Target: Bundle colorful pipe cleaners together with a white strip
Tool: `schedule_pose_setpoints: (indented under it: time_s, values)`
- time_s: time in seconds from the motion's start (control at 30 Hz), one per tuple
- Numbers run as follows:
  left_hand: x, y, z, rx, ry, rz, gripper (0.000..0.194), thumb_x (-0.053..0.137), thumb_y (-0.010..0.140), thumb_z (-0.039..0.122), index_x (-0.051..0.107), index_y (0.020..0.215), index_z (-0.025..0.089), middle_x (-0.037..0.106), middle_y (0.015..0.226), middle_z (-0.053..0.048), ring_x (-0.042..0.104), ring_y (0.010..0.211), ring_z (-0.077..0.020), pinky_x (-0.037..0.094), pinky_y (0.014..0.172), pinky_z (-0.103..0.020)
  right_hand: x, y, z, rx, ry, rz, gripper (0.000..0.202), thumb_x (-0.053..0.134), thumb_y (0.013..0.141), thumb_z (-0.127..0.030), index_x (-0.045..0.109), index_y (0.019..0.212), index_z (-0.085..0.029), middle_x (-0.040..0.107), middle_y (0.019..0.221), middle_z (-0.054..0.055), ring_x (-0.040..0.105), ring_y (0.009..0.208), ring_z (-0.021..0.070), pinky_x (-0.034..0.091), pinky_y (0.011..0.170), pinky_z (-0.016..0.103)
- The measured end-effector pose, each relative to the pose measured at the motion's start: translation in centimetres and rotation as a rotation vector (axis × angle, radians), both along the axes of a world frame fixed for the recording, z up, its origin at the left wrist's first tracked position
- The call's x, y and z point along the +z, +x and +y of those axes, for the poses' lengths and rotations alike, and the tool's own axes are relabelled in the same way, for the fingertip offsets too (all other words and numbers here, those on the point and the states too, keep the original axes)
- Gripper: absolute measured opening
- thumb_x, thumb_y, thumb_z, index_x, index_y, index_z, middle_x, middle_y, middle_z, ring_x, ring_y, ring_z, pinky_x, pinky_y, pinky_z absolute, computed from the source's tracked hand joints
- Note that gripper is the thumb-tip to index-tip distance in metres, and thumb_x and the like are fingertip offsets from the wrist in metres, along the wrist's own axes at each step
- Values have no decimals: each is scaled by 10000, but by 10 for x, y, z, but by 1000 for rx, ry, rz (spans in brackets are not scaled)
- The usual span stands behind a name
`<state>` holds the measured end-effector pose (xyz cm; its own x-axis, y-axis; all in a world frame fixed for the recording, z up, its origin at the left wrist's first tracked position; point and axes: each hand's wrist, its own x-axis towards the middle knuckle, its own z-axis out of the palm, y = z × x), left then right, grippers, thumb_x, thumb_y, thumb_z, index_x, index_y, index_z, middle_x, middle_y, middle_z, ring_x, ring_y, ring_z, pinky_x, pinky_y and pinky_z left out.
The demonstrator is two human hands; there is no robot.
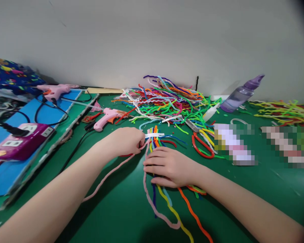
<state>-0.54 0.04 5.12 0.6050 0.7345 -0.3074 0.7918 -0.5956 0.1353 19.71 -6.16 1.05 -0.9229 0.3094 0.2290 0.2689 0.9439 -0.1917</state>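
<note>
Several coloured fuzzy strands lie side by side on the green table, crossed near their top by white strips. My left hand is closed on a pale pink strand at the left end of these strips. That strand trails toward my left forearm, and a pink length also loops down below my other hand. My right hand lies flat over the strands, fingers stretched out. Yellow and orange strands run out beneath it toward the near edge.
Behind lies a heap of strands. Orange-handled scissors, a white glue bottle and a purple water bottle are to the right. Pink glue guns, cords and a purple power strip occupy the left.
</note>
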Motion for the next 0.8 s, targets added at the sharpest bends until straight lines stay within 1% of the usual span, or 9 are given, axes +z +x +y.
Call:
schedule_pose_setpoints:
  time_s: [0.1,0.2,0.33,0.5,0.63,0.73,0.8]
  values:
    - [1,1,1,-14,-14,-16,159,514,683,291,656,734,241,663,725,2,555,600,-137,294,496,-230,-1,0,0,7,7,11,360,395,928,-382,602,1091,-137,619,1154,72,512,1116,183,349,1020,362]
    - [0,1,2,-32,-30,-51,204,478,743,314,663,698,242,663,701,5,558,603,-131,305,511,-227,-1,0,0,7,13,22,346,413,920,-377,601,1083,-137,621,1143,79,518,1111,180,355,1015,367]
    - [-3,0,4,-38,-42,-75,171,507,733,317,668,741,261,679,765,12,573,633,-133,315,518,-218,-1,0,0,9,16,31,333,431,913,-371,604,1073,-137,623,1137,85,520,1114,179,362,1012,367]
    - [-4,4,1,-1,-21,9,177,525,703,374,642,720,241,673,747,-13,568,599,-157,315,496,-232,-3,0,0,5,20,36,350,406,919,-376,603,1083,-138,624,1147,77,510,1132,183,335,1039,362]
    - [-2,8,-3,1,15,75,187,524,695,380,620,688,220,666,726,-38,564,571,-171,322,491,-243,-4,0,-1,-22,38,39,355,401,916,-380,606,1081,-142,620,1154,67,513,1116,198,332,1033,378]
    - [-1,10,-4,4,26,97,225,516,707,408,626,696,212,665,727,-52,579,589,-187,333,492,-250,-3,-1,-3,-76,61,60,373,419,902,-398,597,1096,-134,602,1182,90,507,1114,217,347,1009,399]
    - [0,10,-4,-2,30,101,233,512,710,406,633,700,208,665,729,-59,583,595,-193,335,490,-254,-3,-1,-3,-91,64,67,400,431,895,-400,566,1150,-122,572,1232,107,485,1150,219,343,1014,401]
